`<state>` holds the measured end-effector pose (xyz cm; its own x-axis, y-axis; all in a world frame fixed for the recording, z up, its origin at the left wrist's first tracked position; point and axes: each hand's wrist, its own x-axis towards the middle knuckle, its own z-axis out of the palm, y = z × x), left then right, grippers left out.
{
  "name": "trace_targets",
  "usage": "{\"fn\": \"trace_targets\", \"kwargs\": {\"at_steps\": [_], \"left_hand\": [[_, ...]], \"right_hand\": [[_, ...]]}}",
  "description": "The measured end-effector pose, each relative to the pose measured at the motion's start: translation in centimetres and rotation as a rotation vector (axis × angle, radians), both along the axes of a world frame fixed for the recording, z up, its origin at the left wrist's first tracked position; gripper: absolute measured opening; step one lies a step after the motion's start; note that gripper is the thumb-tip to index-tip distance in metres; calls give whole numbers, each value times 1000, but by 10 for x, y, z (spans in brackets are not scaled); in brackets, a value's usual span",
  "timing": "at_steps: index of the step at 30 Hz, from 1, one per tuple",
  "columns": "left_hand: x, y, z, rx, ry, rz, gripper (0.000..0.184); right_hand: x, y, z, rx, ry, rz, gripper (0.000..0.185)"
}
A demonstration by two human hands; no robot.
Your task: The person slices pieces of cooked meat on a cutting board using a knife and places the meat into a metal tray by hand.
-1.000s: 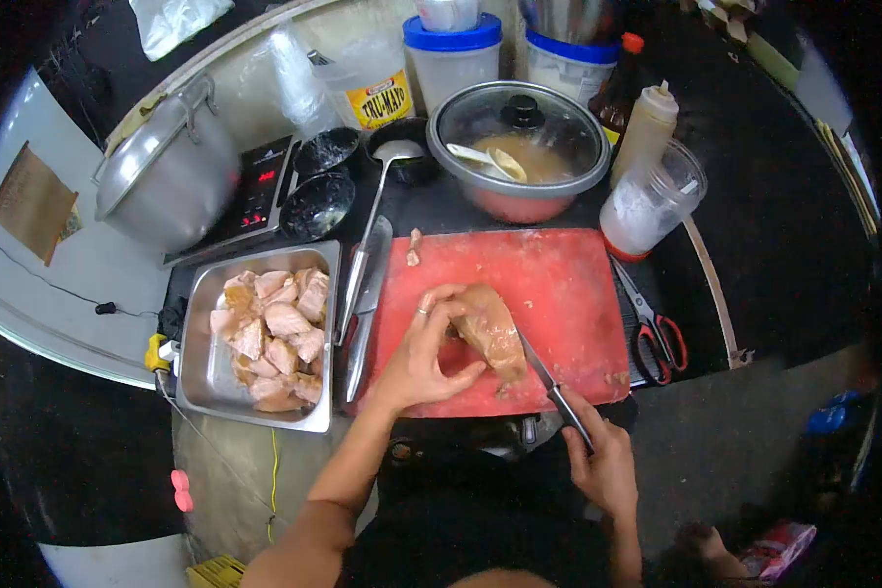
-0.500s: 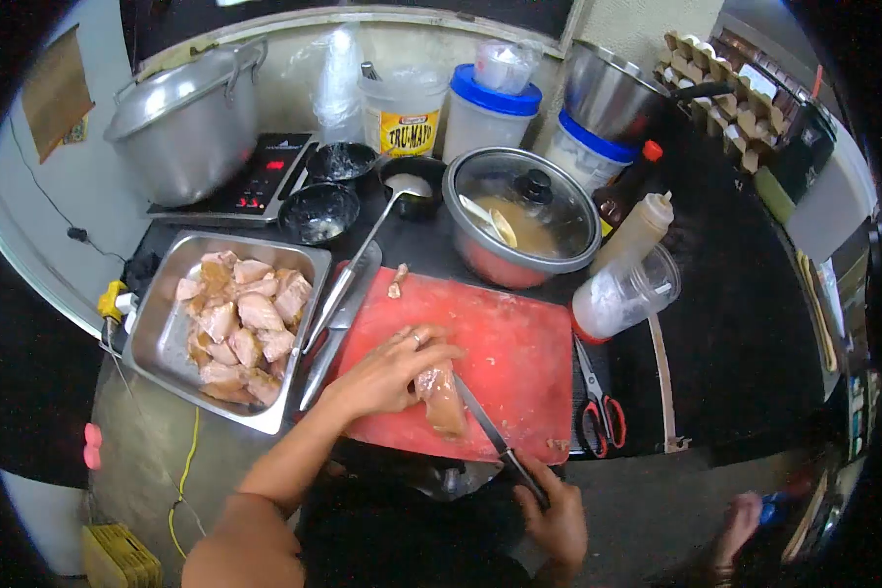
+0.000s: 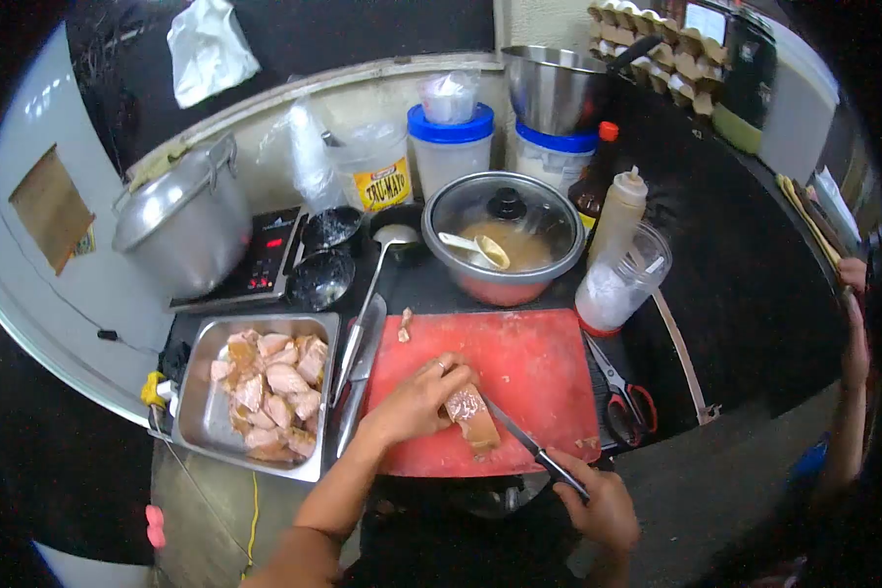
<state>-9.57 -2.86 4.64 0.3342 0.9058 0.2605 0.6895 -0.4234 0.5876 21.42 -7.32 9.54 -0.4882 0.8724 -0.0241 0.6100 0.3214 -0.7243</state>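
My left hand (image 3: 423,400) has its fingers curled on a piece of raw, brownish-skinned chicken (image 3: 476,423) on the red cutting board (image 3: 539,363). My right hand (image 3: 603,502) grips the black handle of a knife (image 3: 519,433). The blade lies across the board with its tip close to the right side of the chicken; whether it touches is hard to tell. A small scrap of meat (image 3: 405,325) rests near the board's upper left corner. Left of the board, a steel tray (image 3: 198,421) holds several chunks of chicken (image 3: 282,377).
Between tray and board lie a larger knife (image 3: 361,367) and a ladle (image 3: 372,279). Red-handled scissors (image 3: 629,404) are right of the board. Behind it stand a lidded pot (image 3: 505,255), tubs and bottles. Another person's arm (image 3: 851,382) shows at far right.
My view has tilted up, so the table sits lower in it. Both my hands keep their holds, with the blade still beside the chicken. The other person's hand at the right has risen.
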Motion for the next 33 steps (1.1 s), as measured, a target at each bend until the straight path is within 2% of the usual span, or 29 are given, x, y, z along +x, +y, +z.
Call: {"fn": "trace_targets", "kwargs": {"at_steps": [6,12,15,18,21,24,27,33], "left_hand": [[6,7,5,18,27,-11,65],[5,13,1,-3,-7,-6,67],[2,10,-6,-32,-35,4,65],[1,9,-11,7,-37,23,64],[3,5,-14,44,5,53,61],[3,0,-11,45,57,72,62],[4,-5,-11,33,85,80,64],[7,-3,-19,44,128,106,62]], "right_hand": [[0,6,11,-77,-65,-33,48],[2,23,3,97,15,30,45],[0,27,17,19,-30,24,45],[-5,31,41,-165,-325,-62,45],[16,44,11,-105,-151,40,45],[23,54,11,-169,29,94,44],[38,66,1,-262,119,29,44],[36,74,14,273,-52,28,45]]}}
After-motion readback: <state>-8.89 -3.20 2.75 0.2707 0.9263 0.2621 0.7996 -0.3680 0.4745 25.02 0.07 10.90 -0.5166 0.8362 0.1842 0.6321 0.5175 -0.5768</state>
